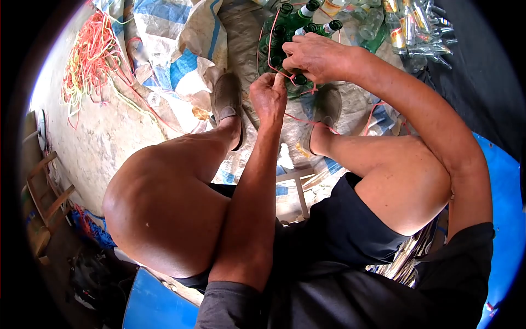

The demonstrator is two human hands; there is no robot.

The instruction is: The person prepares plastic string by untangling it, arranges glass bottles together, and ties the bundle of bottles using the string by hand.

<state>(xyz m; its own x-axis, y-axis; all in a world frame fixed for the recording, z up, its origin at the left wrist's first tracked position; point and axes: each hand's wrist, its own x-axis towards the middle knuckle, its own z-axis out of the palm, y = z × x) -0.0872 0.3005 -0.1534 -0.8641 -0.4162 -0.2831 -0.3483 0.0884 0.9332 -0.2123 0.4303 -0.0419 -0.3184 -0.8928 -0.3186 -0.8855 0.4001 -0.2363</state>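
Observation:
A cluster of green glass bottles (279,34) stands upright on the floor sheet between my feet. Thin pink string (269,52) loops around the bottles, and a loose length trails toward my right foot. At the near left side of the cluster, my left hand (267,98) is closed in a pinch on the string. My right hand (315,57) reaches over the near bottles with its fingers curled down at the string; the fingertips are partly hidden. Both hands are close together, with the string between them.
Clear glass bottles with labels (408,27) lie piled at the top right. A tangle of pink and yellow string (93,60) rests at the left. White and blue woven sacking (181,38) covers the floor. A wooden frame (46,189) and blue panels (159,301) are near the edges.

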